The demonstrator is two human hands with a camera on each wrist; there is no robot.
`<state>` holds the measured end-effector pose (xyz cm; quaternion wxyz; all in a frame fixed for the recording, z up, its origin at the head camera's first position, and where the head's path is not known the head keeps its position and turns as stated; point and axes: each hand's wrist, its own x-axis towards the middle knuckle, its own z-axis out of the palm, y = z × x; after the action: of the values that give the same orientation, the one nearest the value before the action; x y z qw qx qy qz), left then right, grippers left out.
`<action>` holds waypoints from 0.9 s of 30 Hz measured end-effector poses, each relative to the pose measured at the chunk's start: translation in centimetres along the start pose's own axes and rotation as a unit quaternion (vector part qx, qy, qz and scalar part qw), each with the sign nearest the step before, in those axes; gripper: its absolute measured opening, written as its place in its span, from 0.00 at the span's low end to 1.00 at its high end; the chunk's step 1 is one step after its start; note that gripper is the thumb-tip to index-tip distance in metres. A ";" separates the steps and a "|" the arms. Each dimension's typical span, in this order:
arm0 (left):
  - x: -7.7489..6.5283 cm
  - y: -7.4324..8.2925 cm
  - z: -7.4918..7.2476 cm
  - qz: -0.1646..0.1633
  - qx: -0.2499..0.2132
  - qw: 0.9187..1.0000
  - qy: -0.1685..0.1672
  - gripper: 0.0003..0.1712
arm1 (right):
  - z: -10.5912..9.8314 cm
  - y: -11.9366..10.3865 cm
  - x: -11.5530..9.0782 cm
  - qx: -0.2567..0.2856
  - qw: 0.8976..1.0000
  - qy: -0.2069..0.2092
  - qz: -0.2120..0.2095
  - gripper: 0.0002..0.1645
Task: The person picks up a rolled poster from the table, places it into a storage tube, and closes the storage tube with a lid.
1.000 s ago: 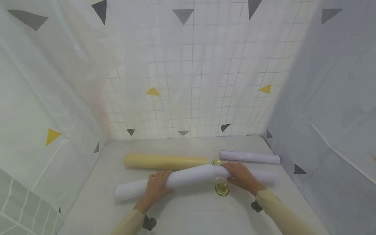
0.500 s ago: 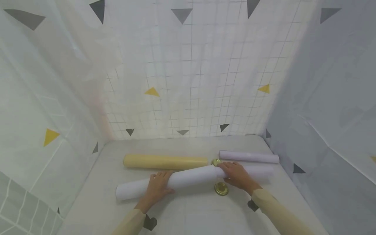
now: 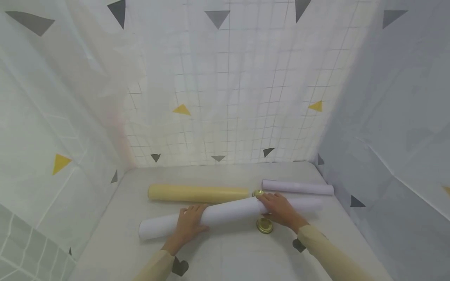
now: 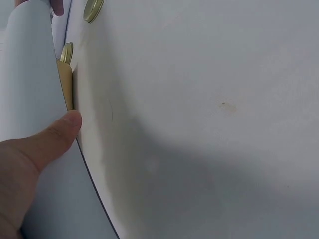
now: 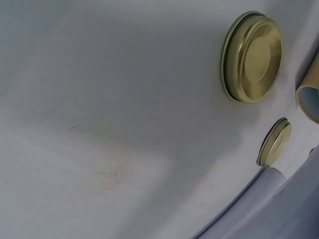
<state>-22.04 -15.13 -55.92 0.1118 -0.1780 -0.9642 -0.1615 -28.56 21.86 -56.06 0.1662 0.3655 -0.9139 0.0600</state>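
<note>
My left hand [image 3: 190, 222] grips a wide white tube [image 3: 228, 210] from above; in the left wrist view its thumb [image 4: 55, 139] lies along the side. The tube slants up to the right over the table. A thinner pale roll of paper [image 3: 306, 205] runs into its right end. My right hand [image 3: 279, 208] curls round this paper right at the tube's mouth, covering the join. Close under that hand, a gold metal cap [image 3: 265, 225] lies on the table. Another gold cap [image 3: 258, 193] sits behind its fingertips. The right wrist view does not show the hand itself.
Behind the white tube lies a tan cardboard tube [image 3: 197, 193], its open end [image 5: 309, 102] visible in the right wrist view. A thin lilac roll [image 3: 299, 187] rests at the back right. Pale sheeting walls [image 3: 225, 97] enclose the white table [image 3: 239, 257].
My right hand has moved left with the thinner paper roll, which has slid deeper into the white tube; less of it sticks out. My left hand has stayed nearly still.
</note>
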 end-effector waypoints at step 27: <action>-0.4 -0.5 0.0 -0.010 -0.006 1.000 0.010 0.46 | -0.6 3.9 -4.7 -0.038 0.996 -0.031 0.074 0.35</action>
<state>-21.80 -15.68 -56.13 0.1189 -0.1676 -0.9638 -0.1701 -27.90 27.89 -57.12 0.1465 0.2916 -0.9449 0.0258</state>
